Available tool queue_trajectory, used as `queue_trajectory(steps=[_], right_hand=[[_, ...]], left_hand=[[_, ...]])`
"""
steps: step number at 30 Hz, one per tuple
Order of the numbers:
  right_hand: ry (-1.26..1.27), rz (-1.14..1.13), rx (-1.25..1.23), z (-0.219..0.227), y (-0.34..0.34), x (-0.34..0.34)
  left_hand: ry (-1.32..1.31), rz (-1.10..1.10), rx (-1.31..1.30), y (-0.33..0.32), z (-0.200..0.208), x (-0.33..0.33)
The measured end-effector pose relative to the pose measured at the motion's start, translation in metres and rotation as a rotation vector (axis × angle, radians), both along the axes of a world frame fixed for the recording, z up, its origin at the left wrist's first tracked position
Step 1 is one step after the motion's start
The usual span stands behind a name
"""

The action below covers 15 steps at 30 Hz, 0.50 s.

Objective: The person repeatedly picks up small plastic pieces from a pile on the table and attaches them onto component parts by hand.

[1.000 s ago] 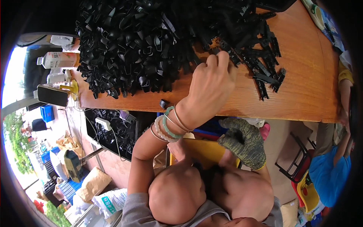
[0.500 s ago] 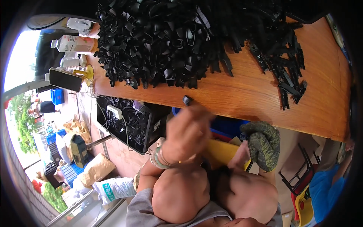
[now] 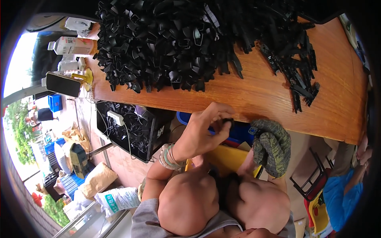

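1. Furthest left, between nine and ten o'clock, a dark-screened phone (image 3: 62, 85) leans on a yellow stand (image 3: 88, 77). Just beyond, at ten o'clock, a pale plastic bottle (image 3: 75, 46) lies tipped in this bent view.
2. At eight o'clock, on the floor side, a brown paper sack (image 3: 98, 181) sits near a white sack (image 3: 126, 197) with green print.
3. Near nine o'clock, a black tray (image 3: 156, 135) full of dark pieces stands below the surface (image 3: 246, 95), a wooden one. A white power strip (image 3: 115, 118) shows across the tray.
4. At eleven o'clock, a large heap of glossy black pieces (image 3: 158, 45) covers much of the surface.
5. Close to the centre, the bare left hand (image 3: 203, 133), with bracelets (image 3: 170, 156) at its wrist, appears at the surface's near edge. Its grip is a narrow pinch: thumb and fingertips hold a small black piece (image 3: 228, 120), just off centre toward three o'clock.
6. Behind that hand, a blue container (image 3: 241, 134) shows under the edge.
7. Near four o'clock, the right hand (image 3: 272, 147) wears a grey-green knitted glove, curled over; I cannot tell whether its grip holds anything.
8. At two o'clock, long black strips (image 3: 298, 75) lie crisscrossed on the wood.
9. Far out at four o'clock, a person in blue (image 3: 342, 200) is partly visible beside a dark-framed chair (image 3: 310, 186).
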State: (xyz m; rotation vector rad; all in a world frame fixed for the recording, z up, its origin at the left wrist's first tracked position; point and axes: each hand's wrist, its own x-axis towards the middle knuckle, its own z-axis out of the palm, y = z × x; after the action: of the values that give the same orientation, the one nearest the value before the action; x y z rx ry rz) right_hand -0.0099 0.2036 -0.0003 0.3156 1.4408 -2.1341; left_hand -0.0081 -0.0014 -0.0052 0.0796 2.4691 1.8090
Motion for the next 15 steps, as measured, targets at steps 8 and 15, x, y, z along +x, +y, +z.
queue_trajectory(steps=[8, 15], right_hand=[[-0.043, 0.010, 0.119, -0.004, 0.011, 0.001], [0.018, 0.070, 0.161, -0.003, 0.008, 0.003]], left_hand=[[0.154, -0.133, 0.063, 0.008, 0.006, -0.014], [0.124, -0.203, -0.027, 0.013, 0.013, -0.012]])
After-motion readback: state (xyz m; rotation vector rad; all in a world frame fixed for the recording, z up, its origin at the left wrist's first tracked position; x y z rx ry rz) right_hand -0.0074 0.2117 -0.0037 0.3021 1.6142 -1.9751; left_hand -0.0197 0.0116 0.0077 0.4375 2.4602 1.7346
